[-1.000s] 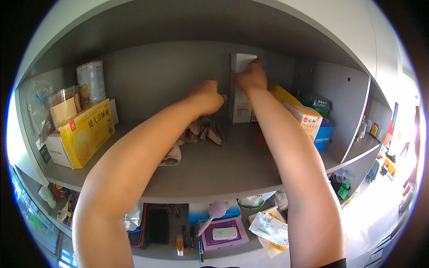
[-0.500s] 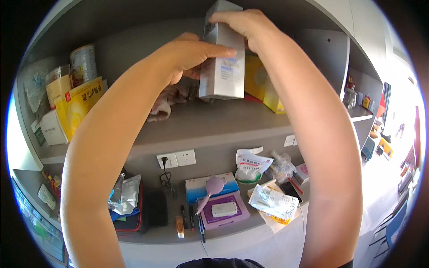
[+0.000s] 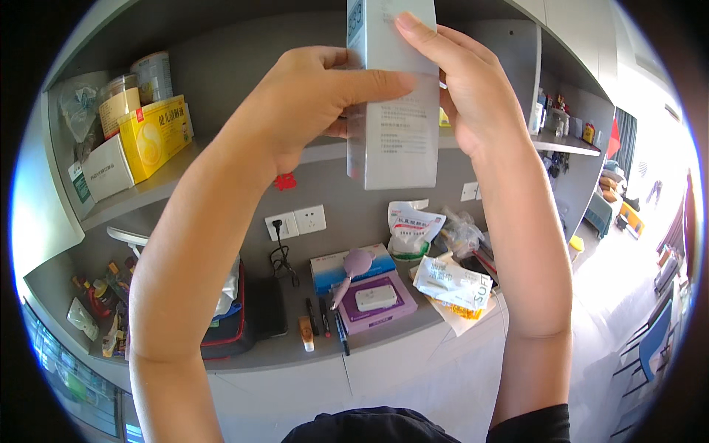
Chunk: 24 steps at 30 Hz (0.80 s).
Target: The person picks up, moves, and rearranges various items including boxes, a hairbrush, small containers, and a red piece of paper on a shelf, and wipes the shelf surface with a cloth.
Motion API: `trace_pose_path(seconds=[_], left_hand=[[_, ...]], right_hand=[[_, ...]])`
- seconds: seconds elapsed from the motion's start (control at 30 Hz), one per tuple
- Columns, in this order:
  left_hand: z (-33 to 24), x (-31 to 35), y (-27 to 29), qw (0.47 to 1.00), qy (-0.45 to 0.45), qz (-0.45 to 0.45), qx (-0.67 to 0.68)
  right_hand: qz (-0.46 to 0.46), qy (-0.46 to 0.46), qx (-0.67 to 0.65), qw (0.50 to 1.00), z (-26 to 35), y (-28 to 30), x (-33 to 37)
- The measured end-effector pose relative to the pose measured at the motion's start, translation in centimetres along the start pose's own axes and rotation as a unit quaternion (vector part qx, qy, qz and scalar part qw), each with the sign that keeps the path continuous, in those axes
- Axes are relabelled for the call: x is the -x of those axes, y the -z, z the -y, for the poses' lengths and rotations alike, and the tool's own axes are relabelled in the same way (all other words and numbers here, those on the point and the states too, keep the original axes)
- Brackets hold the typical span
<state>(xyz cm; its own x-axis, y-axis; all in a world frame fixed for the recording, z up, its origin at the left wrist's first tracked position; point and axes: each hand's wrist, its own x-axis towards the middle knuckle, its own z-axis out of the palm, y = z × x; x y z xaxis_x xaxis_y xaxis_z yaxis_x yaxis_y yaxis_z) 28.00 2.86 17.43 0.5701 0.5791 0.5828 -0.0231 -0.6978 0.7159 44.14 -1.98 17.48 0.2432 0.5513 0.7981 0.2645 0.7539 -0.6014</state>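
A tall white box (image 3: 401, 148) with printed text stands upright between my raised hands, in front of the upper shelf. My left hand (image 3: 325, 88) grips its left side, thumb laid across the front face. On the right side, my right hand (image 3: 465, 77) holds the box higher up, its thumb tip against the front. The top of the box runs out of the picture. Most of my fingers behind it are hidden.
The upper shelf (image 3: 321, 151) holds a yellow box (image 3: 156, 140), a white box (image 3: 111, 168) and a can (image 3: 153, 77) at left. On the lower counter lie a purple box (image 3: 373, 314), a pink hairbrush (image 3: 357, 263), pens, a white pouch (image 3: 413, 230) and a black-red bag (image 3: 229, 321).
Both hands have brought the white box lower and nearer, out from the shelf, and it looks larger. My right hand has shifted from its top edge to its right side. The view has shifted too.
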Motion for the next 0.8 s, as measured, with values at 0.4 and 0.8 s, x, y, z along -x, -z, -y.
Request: trace_pose_path(seconds=[0.4,0.8], left_hand=[[7.9,10.9,-7.8,0.979,-0.002,0.038,0.199],[29.1,19.0,-23.5,0.980,0.135,0.036,0.142]], right_hand=[[0.021,-0.090,0.015,0.996,-1.8,2.4,14.0],[0.012,-0.241,0.128,0.962,-19.5,8.7,30.5]])
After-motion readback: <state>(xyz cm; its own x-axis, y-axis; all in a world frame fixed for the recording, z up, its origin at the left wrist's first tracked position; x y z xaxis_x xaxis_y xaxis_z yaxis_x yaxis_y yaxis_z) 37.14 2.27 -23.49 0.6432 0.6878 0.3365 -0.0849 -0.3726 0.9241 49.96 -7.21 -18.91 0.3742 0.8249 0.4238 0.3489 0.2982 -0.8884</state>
